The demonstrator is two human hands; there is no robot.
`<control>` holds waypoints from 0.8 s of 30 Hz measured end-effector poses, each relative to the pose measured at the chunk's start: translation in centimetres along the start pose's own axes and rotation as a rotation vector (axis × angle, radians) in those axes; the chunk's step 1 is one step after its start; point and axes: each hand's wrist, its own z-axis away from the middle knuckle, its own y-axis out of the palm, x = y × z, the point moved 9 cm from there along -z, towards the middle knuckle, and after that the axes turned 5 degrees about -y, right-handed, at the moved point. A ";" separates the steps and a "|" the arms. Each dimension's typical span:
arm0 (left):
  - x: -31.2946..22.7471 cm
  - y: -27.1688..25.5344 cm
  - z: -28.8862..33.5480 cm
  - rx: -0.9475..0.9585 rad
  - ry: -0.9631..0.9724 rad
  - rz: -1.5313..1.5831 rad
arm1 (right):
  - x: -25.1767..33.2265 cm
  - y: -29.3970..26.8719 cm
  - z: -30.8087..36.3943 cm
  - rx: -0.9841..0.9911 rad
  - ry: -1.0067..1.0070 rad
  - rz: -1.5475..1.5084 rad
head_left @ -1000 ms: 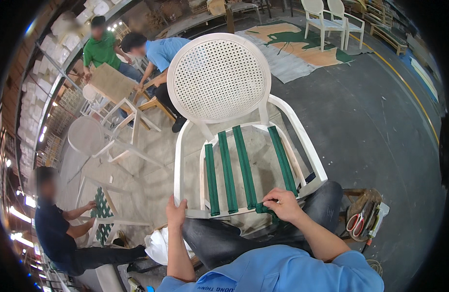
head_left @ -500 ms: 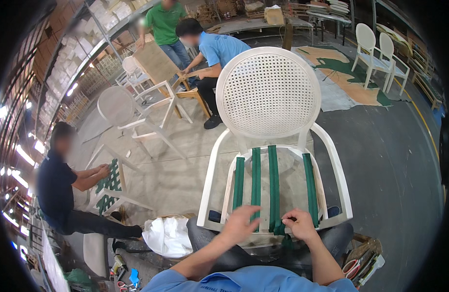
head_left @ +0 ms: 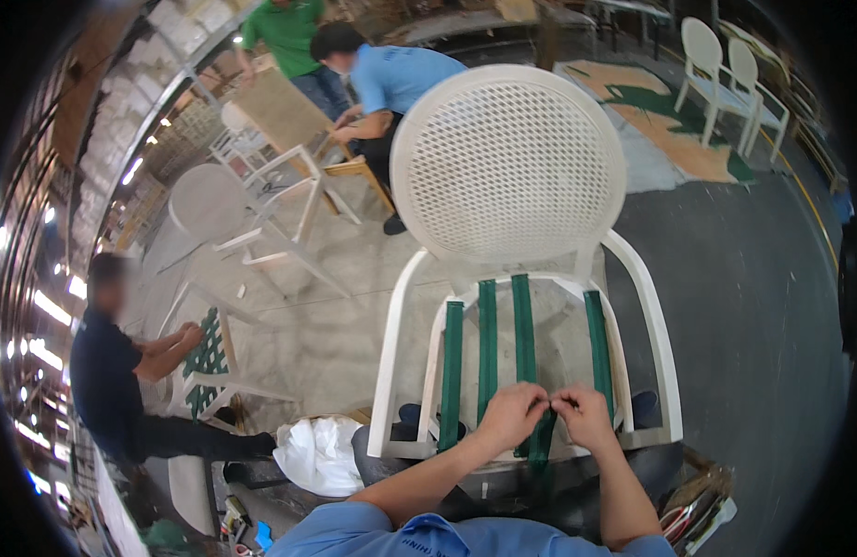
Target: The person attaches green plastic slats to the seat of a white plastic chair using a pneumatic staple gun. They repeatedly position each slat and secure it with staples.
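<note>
A white armchair with an oval cane back faces me over my lap. Several green straps run from back to front across its open seat frame. My left hand and my right hand meet at the front of the seat, fingers pinched together. Between them hangs a loose green strap end, gripped by both hands as far as I can see. The fingertips hide the exact point of hold. Another green strap lies to the right of my right hand.
At left, a seated person handles a chair with woven green straps. Two people stand farther back by a wooden frame. A white bag lies left of my knee; scissors sit at lower right. White chairs stand far right.
My left hand has moved right, from open over the seat to pinching beside my right hand. The right hand has risen slightly with the strap end. The view has shifted a little.
</note>
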 end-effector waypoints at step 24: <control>14.6 4.4 -27.3 -0.133 -0.336 -0.134 | -11.3 -3.7 -18.8 -0.336 0.058 0.193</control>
